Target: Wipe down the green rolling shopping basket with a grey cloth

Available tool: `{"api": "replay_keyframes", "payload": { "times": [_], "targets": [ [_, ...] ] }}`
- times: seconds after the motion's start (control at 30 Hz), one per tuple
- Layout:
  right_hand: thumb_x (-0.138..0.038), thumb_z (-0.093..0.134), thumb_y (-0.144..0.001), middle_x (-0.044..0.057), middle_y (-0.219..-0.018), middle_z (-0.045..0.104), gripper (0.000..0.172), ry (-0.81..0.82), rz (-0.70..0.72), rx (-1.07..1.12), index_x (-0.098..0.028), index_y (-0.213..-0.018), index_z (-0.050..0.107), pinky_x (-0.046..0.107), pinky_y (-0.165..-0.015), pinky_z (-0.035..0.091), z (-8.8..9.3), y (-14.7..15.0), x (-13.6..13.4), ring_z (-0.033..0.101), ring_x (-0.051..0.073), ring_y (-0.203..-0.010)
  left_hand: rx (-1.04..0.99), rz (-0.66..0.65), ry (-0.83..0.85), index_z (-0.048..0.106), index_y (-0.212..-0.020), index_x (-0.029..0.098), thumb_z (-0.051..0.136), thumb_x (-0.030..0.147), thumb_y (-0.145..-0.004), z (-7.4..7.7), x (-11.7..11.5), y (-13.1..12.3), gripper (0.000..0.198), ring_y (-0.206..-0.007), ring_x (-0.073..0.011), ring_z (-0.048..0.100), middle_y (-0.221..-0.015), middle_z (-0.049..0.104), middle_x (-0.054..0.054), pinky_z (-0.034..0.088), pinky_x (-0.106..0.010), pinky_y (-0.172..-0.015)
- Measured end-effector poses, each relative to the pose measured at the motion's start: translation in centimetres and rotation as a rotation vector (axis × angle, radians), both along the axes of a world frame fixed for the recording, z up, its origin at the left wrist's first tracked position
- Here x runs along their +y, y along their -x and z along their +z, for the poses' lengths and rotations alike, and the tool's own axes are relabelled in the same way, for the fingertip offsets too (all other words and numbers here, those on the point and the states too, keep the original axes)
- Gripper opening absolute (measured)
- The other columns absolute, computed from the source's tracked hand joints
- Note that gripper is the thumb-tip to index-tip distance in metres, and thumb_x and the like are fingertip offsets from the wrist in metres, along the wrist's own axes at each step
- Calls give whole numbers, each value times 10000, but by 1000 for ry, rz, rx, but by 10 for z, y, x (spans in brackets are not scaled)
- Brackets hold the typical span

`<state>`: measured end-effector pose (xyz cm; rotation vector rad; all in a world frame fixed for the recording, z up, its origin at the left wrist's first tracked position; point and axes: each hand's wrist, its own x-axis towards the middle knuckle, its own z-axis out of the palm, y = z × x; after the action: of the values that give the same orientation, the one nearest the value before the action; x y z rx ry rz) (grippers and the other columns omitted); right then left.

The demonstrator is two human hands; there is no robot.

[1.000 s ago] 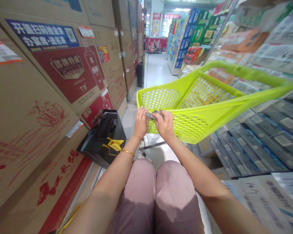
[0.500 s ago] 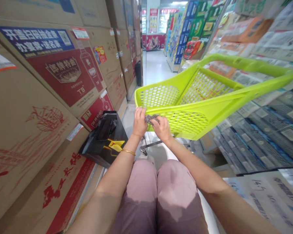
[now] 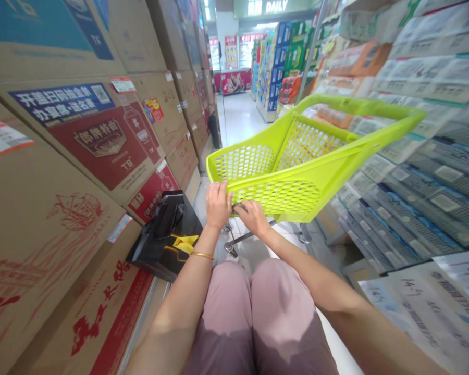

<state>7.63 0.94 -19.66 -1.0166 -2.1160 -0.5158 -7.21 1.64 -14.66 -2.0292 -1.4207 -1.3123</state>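
Note:
A lime-green plastic shopping cart [image 3: 297, 200] with perforated sides stands before my knees, its handle toward the right. My left hand [image 3: 218, 202] is closed over the rim at the cart's near left corner. Beside it, my right hand [image 3: 254, 216] is closed with its fingertips against the cart's side wall. Between those fingers shows a small part of a crumpled grey cloth [image 3: 239, 207]; the rest is hidden under the hand. The cart's basket looks bare where its inside can be seen.
Stacked cardboard cartons [image 3: 101, 135] line the left. A black gift bag [image 3: 168, 234] stands against them. Packaged goods [image 3: 418, 198] are piled along the right, with handwritten price sheets [image 3: 418, 307] low down. Behind the cart, a tiled aisle [image 3: 238, 114] leads to more shelves.
My right hand has moved slightly down and left along the cart's side, covering more of the cloth. The left hand stays on the rim. The view has tilted up a little.

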Motion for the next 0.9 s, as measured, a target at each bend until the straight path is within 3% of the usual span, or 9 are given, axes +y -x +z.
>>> {"api": "replay_keyframes", "payload": {
  "times": [0.13,0.23,0.47,0.6,0.73,0.9],
  "targets": [
    [-196,524,-860,31,-968,541,206,-92,-59,153,-301,-969,662,283,-802,338,26,2,3,418,164,-885,86,1,-20,605,-977,161,318,331,-949,17,3,-6,335,-924,-206,578,-900,644,-98,422,-361,-873],
    [-184,531,-853,37,-1010,530,241,-115,-65,232,-320,-1012,651,302,-834,341,33,4,11,407,176,-931,81,15,-38,611,-888,170,300,326,-958,22,9,-12,354,-824,-192,561,-817,634,-85,396,-331,-793],
    [-234,518,-877,19,-941,572,188,-74,-45,105,-314,-954,670,280,-736,338,-2,3,17,411,155,-817,37,17,52,608,-918,173,276,397,-952,13,17,-11,402,-815,-221,525,-801,600,-94,346,-358,-785],
    [-237,514,-887,18,-942,598,192,-87,-24,64,-320,-978,661,281,-732,324,-18,4,12,412,154,-828,55,44,-1,609,-928,170,290,400,-950,8,23,-10,394,-806,-221,527,-802,611,-97,343,-358,-781],
    [-245,508,-892,10,-966,604,187,-108,-27,-6,-323,-983,653,287,-727,307,-23,4,8,409,154,-849,73,69,-106,614,-940,174,312,373,-952,3,26,-10,363,-787,-200,537,-803,626,-86,345,-336,-768],
    [-241,488,-902,24,-1007,602,193,-81,-18,-37,-305,-990,647,298,-728,301,-23,2,3,403,161,-855,170,82,-67,624,-984,144,265,372,-963,6,24,-5,426,-793,-193,548,-835,645,-105,344,-321,-769]
  ]
}}
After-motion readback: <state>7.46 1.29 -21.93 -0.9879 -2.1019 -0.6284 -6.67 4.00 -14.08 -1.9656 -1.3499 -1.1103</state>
